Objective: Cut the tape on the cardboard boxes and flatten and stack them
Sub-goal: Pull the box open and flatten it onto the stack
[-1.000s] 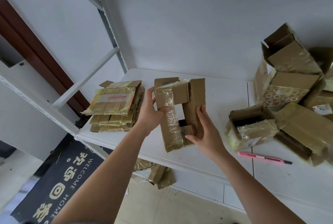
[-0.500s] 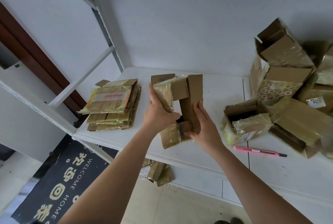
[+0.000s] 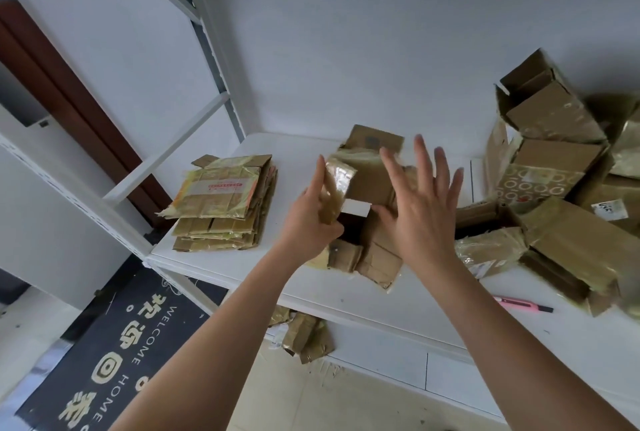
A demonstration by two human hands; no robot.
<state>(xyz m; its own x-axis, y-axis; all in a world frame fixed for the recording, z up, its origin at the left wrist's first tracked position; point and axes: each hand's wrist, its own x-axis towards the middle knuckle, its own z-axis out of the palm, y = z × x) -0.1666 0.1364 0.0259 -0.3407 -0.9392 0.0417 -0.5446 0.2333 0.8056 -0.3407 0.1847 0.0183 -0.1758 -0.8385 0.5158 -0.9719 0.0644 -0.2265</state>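
Note:
A taped brown cardboard box [image 3: 367, 184], cut open and partly collapsed, lies on the white shelf [image 3: 346, 295] in front of me. My left hand [image 3: 311, 219] grips its tape-covered left flap. My right hand [image 3: 420, 209] hovers over the box's right side with fingers spread straight, its thumb near the cardboard. A stack of flattened boxes [image 3: 221, 205] lies at the shelf's left end. A pink utility knife [image 3: 523, 305] lies on the shelf to the right, away from both hands.
Several unflattened taped boxes [image 3: 554, 188] are heaped at the right against the white wall. Cardboard scraps [image 3: 304, 337] sit below the shelf edge. A black welcome mat [image 3: 93, 361] covers the floor at left, beside the shelf's metal frame [image 3: 166, 153].
My right hand has let go of the box and opened with fingers spread above it. The box has tipped down toward the shelf while my left hand keeps hold of its left flap.

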